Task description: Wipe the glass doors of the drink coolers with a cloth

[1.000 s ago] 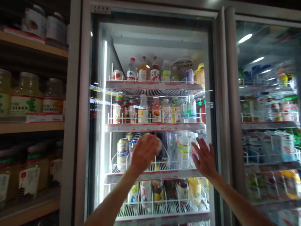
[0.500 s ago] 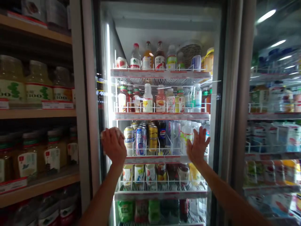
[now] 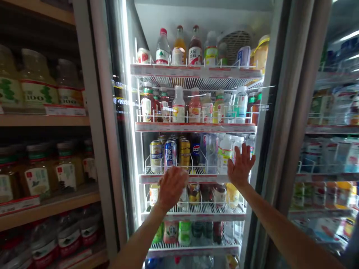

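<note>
While our right hand (image 3: pixel 240 164) is splayed and our left hand (image 3: pixel 173 186), apart from it, blurs its grip beyond telling, we should press evenly on the glass door (image 3: pixel 120 101) before both.

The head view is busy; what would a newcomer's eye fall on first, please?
Probably the light strip down the left side of the lit cooler. Next, in front of it, come the blurred left hand near the middle and the right hand, spread open, farther right. The blue can on the third shelf down also stands out.
</note>
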The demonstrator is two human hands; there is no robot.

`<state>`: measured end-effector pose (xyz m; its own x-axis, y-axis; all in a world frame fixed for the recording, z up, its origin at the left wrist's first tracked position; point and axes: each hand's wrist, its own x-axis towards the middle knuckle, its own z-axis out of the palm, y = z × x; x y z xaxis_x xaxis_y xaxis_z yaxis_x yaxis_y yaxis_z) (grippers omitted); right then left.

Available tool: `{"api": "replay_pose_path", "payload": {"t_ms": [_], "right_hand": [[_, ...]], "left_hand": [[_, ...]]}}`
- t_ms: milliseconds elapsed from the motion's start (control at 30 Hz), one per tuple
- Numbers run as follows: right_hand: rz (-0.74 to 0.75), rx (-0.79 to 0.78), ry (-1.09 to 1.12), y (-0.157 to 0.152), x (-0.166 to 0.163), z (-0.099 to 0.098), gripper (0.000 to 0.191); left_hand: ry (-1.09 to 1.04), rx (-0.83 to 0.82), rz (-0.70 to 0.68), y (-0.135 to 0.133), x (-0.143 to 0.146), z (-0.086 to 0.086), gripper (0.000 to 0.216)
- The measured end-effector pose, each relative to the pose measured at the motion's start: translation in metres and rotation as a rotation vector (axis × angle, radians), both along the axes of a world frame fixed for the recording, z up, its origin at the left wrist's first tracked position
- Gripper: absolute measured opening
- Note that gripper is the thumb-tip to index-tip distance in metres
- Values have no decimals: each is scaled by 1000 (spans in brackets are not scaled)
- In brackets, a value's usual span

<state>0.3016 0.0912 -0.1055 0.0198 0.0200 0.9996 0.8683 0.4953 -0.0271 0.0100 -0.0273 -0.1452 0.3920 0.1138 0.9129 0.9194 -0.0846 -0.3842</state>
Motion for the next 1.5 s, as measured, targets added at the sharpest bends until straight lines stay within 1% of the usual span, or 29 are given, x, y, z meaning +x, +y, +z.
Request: {"api": "replay_pose_path", "payload": {"t_ms": [33,100,200,267,333,400,433,500,533,600,633,700,733,800,867,900,933,1000,1033,1067,1100,1167,1233,1300,1367,1400,1433,1467,1500], "right_hand": [[6,1,1,1,0,0,56],[14,6,-7,0,1,-1,56],[29,-1,10,-2,-2,0,55],[43,-8,39,-5,-6,1,55],[51,-7,57,-6,-9,2,56],[50,2,57,-6,-10,1,56],[49,8,51,-6,-9,1,56],[51,24,22,-5,-6,-1,56],[54,31,4,-4,-5,-2,57],[53,36,-12,-4,-4,-3,57],[50,33,-8,-4,-4,-4,58],[45,26,5,-4,-4,-4,58],[45,27,8,-4,-4,-4,58],[49,35,-2,-4,-2,-4,58],[45,33,-27,-4,0,-4,58],[40,26,-37,-4,1,-4,58],[34,18,-44,-5,2,-4,58],[28,7,-44,-5,2,-5,58],[25,5,-39,-5,1,-5,59],[23,3,-34,-6,0,-5,59],[22,3,-32,-6,0,-4,59],[25,-11,-37,-9,2,-2,57],[58,-33,-56,-15,8,1,55],[109,-42,-67,-22,17,4,54],[140,-30,-29,-29,26,4,53],[143,-27,-2,-33,30,3,52],[141,-29,20,-36,33,0,51],[137,-33,31,-40,35,-3,51],[134,-37,27,-42,38,-7,50]], "left_hand": [[137,-76,-38,2,5,-5,49],[203,-101,-57,1,0,-6,47],[-131,130,27,-4,-20,10,55],[-282,233,41,-4,-17,16,59],[-167,177,-1,-1,1,13,56],[119,20,-71,1,16,13,48],[223,-42,-95,1,18,18,44],[246,-56,-116,-1,4,40,40],[177,-17,-115,-3,-7,56,43],[-55,157,-105,-3,-24,85,52],[-131,219,-105,-1,-25,94,56],[-143,239,-112,6,-10,95,58],[-58,191,-119,11,4,88,57],[234,50,-143,19,30,74,51],[420,-43,-135,25,42,74,45],[403,-44,-108,26,42,82,44],[293,-7,-68,28,40,93,44],[-19,112,15,30,38,113,48],[-113,150,34,32,41,117,49],[-120,158,26,34,47,115,49],[-30,130,-7,36,55,108,47],[310,1,-114,40,74,88,42],[512,-87,-191,43,86,82,37],[405,-56,-185,46,89,99,37],[91,42,-144,50,89,126,43],[-45,67,-131,52,92,135,46],[-106,63,-128,54,97,138,48],[-71,32,-143,56,104,133,49],[56,-20,-167,58,113,122,49]]}}
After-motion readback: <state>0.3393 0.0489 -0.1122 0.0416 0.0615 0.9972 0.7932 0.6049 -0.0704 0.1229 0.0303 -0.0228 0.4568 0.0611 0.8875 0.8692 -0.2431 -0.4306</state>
